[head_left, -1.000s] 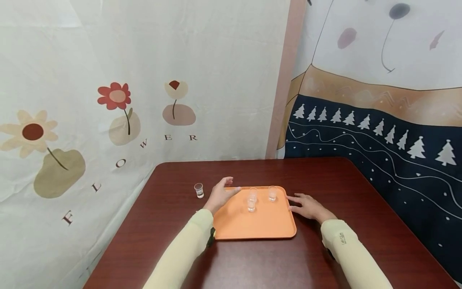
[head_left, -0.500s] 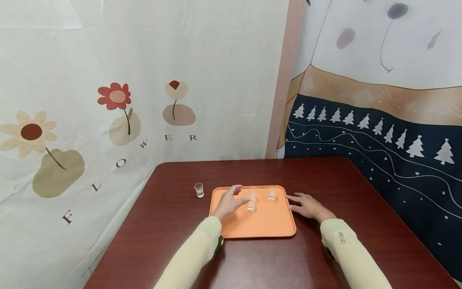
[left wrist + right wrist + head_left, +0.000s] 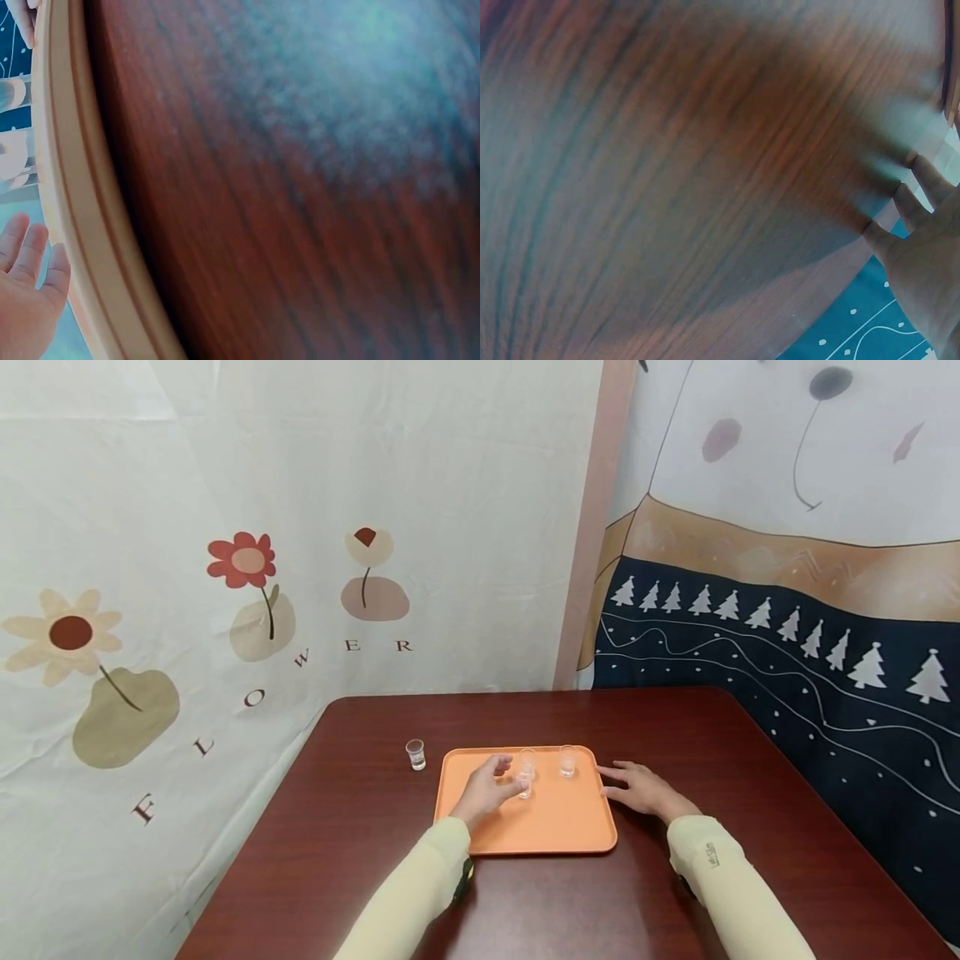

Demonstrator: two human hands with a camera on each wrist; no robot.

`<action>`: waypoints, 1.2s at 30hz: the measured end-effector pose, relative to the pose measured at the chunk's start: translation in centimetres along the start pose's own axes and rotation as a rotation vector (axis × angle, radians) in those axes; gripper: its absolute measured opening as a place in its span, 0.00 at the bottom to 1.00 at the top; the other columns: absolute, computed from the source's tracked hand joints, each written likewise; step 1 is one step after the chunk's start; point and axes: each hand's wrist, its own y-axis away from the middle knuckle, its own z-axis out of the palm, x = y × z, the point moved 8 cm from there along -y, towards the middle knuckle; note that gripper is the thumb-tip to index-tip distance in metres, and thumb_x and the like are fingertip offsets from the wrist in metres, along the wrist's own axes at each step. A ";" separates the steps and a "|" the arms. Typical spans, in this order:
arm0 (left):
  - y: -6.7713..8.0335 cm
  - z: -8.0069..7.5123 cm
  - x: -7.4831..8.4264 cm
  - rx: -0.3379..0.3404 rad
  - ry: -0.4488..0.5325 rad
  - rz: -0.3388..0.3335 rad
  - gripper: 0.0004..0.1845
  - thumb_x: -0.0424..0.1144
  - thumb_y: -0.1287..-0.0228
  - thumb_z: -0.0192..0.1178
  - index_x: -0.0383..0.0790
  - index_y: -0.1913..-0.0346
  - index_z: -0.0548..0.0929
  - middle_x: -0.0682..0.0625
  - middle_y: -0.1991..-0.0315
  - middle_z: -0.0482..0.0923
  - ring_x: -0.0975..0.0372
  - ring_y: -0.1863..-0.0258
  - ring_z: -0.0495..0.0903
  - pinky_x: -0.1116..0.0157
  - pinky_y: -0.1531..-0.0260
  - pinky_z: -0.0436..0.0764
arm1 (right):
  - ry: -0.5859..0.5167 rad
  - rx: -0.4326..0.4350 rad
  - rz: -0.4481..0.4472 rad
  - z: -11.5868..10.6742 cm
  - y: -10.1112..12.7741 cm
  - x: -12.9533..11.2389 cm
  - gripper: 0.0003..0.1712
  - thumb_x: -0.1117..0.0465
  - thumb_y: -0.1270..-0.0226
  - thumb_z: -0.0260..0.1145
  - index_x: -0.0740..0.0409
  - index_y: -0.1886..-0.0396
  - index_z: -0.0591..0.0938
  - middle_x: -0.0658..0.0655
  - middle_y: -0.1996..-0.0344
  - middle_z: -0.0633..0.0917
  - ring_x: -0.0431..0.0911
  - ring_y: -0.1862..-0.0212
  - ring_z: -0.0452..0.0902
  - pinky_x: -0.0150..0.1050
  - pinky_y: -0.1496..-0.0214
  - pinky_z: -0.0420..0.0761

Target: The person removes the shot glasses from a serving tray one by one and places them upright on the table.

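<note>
Head view: left hand moved onto near glass, fingers loosely cupping; grip unclear.

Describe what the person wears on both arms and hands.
Both arms are covered by long, pale cream-yellow sleeves that end at the wrists. The right sleeve carries a small dark marking near the cuff. A dark band shows at the left sleeve's cuff. The left hand and right hand are bare.

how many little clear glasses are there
4. One glass stands on the table left of the orange tray. Three are on the tray: far right, far middle, and one at the left hand.
</note>
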 end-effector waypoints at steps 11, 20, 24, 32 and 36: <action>-0.1 0.5 0.1 0.021 -0.031 0.013 0.24 0.41 0.39 0.71 0.35 0.43 0.78 0.41 0.44 0.78 0.48 0.40 0.74 0.52 0.42 0.74 | -0.007 0.005 0.020 0.1 0.0 0.2 0.35 0.40 0.29 0.61 0.46 0.26 0.69 0.70 0.29 0.62 0.70 0.29 0.54 0.72 0.36 0.59; -0.2 0.9 0.4 0.018 -0.042 0.018 0.19 0.40 0.37 0.70 0.36 0.47 0.80 0.41 0.46 0.79 0.48 0.45 0.78 0.54 0.47 0.79 | -0.016 0.007 0.018 0.0 -0.1 0.2 0.35 0.40 0.29 0.61 0.46 0.26 0.69 0.70 0.28 0.62 0.70 0.29 0.54 0.72 0.36 0.58; -0.2 1.0 0.4 0.013 -0.048 0.016 0.17 0.39 0.37 0.69 0.37 0.49 0.79 0.42 0.46 0.79 0.49 0.45 0.79 0.55 0.48 0.80 | -0.016 0.006 0.015 0.0 -0.1 0.2 0.35 0.41 0.29 0.61 0.46 0.26 0.69 0.70 0.28 0.62 0.70 0.29 0.53 0.72 0.36 0.58; -0.2 0.7 0.3 0.016 -0.042 0.041 0.15 0.39 0.36 0.69 0.38 0.50 0.80 0.43 0.49 0.80 0.49 0.47 0.80 0.56 0.50 0.81 | -0.010 0.006 0.007 0.0 -0.1 0.1 0.35 0.41 0.29 0.61 0.47 0.26 0.69 0.71 0.29 0.63 0.71 0.29 0.54 0.72 0.37 0.59; -0.4 0.3 0.5 0.021 -0.050 0.050 0.15 0.39 0.35 0.68 0.38 0.50 0.80 0.44 0.49 0.79 0.50 0.46 0.79 0.56 0.50 0.80 | -0.009 0.004 0.007 0.0 -0.1 0.2 0.35 0.41 0.28 0.61 0.46 0.26 0.69 0.70 0.29 0.63 0.70 0.29 0.54 0.72 0.36 0.59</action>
